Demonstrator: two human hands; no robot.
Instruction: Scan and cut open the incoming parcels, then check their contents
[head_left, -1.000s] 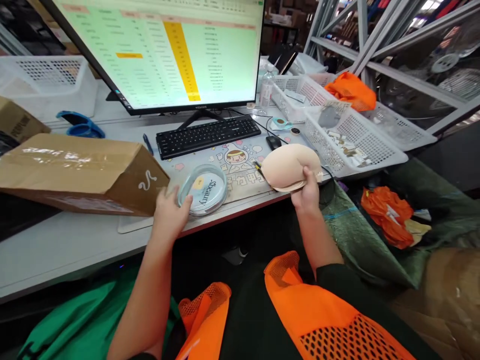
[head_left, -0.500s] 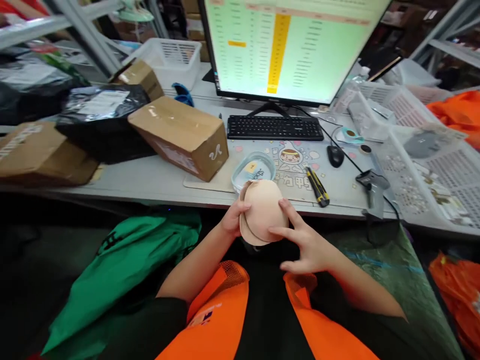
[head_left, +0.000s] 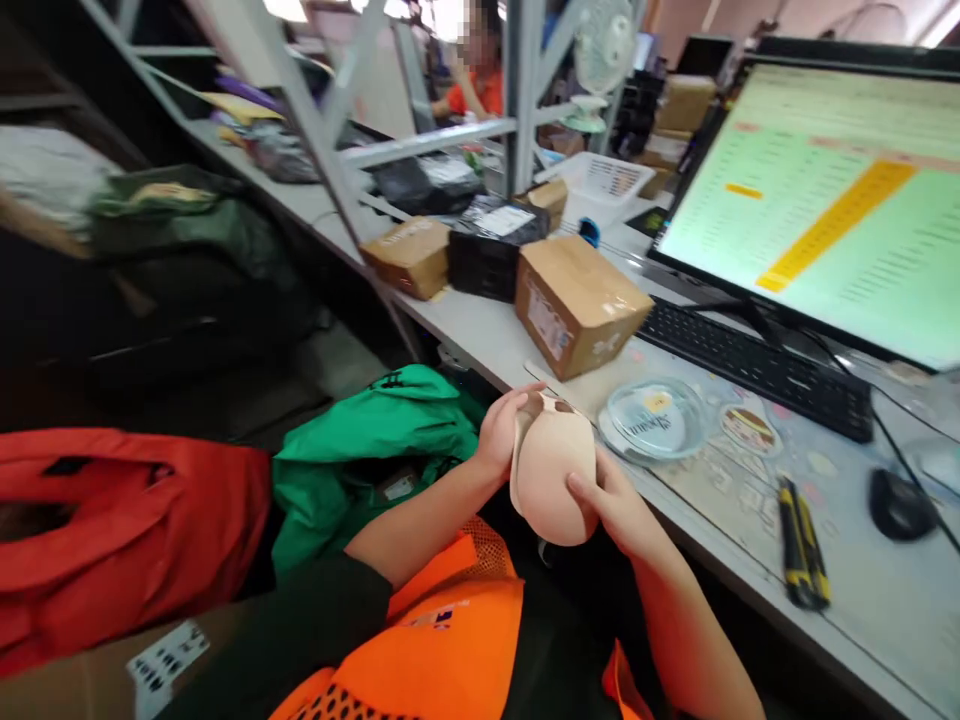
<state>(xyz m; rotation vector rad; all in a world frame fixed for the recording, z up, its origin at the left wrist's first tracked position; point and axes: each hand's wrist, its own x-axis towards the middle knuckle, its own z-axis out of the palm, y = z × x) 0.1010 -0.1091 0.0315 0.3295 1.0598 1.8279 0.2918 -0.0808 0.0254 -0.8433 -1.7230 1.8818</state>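
Both my hands hold a beige padded cup [head_left: 551, 470] in front of my chest, just off the desk's near edge. My left hand [head_left: 500, 432] grips its left rim with the thumb over the top. My right hand [head_left: 609, 505] wraps its lower right side. On the desk mat right behind it lies a clear round plastic case [head_left: 654, 418] with a printed label. A yellow-and-black utility knife [head_left: 801, 528] lies further right on the mat.
A cardboard box [head_left: 576, 300] stands on the desk [head_left: 480, 340] near the case, with more boxes and a black parcel [head_left: 491, 245] behind. A monitor [head_left: 825, 210], keyboard [head_left: 750, 365] and mouse [head_left: 896, 503] are at the right. A green bag [head_left: 375, 445] and a red bag [head_left: 112, 520] lie at my left. Another person sits beyond the shelving.
My view has swung to the left. My left hand left the round case and joined my right hand on the beige cup, which came from the desk to my lap.
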